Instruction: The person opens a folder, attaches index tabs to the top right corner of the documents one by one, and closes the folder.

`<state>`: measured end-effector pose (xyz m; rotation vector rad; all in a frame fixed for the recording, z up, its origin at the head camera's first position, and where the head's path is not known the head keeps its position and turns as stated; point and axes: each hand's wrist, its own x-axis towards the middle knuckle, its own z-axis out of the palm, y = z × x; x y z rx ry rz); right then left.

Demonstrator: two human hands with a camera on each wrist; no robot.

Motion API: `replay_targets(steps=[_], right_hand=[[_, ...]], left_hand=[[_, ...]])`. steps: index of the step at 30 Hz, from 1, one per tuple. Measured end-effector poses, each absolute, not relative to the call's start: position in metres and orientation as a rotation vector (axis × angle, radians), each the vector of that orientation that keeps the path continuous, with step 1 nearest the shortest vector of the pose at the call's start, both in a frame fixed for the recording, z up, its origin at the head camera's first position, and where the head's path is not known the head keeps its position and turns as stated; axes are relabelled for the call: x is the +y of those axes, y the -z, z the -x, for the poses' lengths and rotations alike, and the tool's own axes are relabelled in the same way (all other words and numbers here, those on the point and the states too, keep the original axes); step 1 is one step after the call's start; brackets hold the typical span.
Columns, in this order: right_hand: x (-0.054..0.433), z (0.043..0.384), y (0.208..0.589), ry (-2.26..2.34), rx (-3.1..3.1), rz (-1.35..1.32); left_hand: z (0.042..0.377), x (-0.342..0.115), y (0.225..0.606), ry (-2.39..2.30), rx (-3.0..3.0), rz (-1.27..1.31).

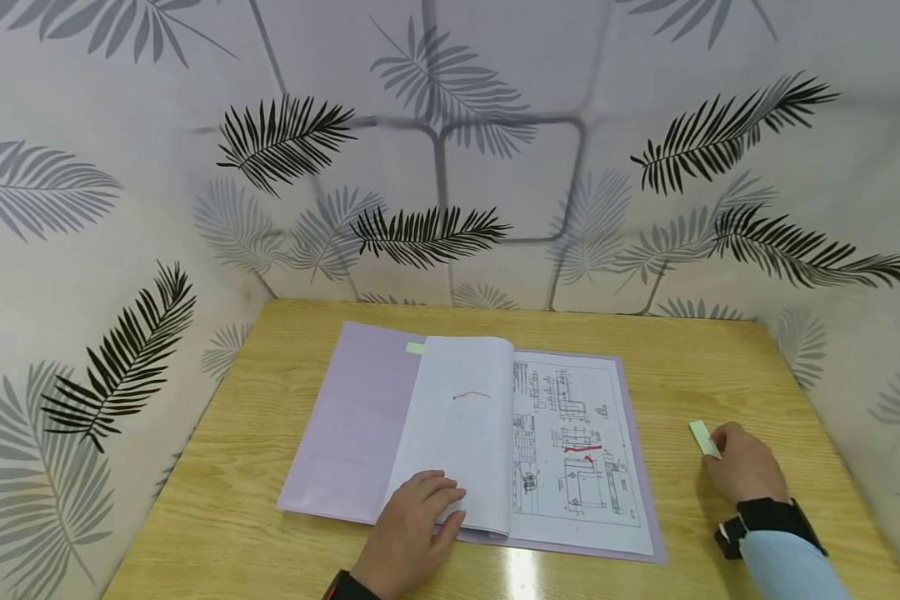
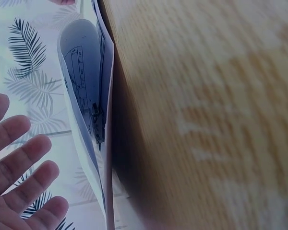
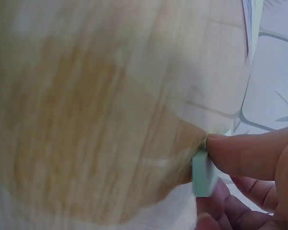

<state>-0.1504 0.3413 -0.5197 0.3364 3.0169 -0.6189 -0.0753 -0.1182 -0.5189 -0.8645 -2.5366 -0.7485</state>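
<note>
A lilac folder [image 1: 345, 425] lies spread on the table, holding papers. Its turned-over white page [image 1: 457, 442] has a thin red mark, and curves up in a loop at the spine in the left wrist view. On the right-hand side shows a technical drawing [image 1: 607, 383] with red strokes. My left hand [image 1: 414, 525] is at the lower edge of the turned page, fingers loosely extended. To the folder's right, my right hand [image 1: 752, 462] pinches a small pale green sticky note pad [image 3: 201, 177] between thumb and fingers, just above or on the table; contact cannot be told.
A pale green tab [image 1: 415, 348] sticks out from the top left of the papers. The wood-grain table [image 1: 690, 350] meets leaf-patterned walls [image 1: 495, 183] at the back and sides.
</note>
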Motion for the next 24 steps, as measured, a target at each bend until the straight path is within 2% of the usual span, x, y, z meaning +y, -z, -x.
replay_targets(steps=[10,24], right_hand=[[0.329,0.146,0.513,0.741,3.032,-0.225],[0.216,0.115,0.455,1.464,2.610,0.162]], left_hand=[[0.074,-0.119,0.519,0.770,-2.548,0.855],[0.076,-0.105,0.510,0.890,-2.429,0.874]])
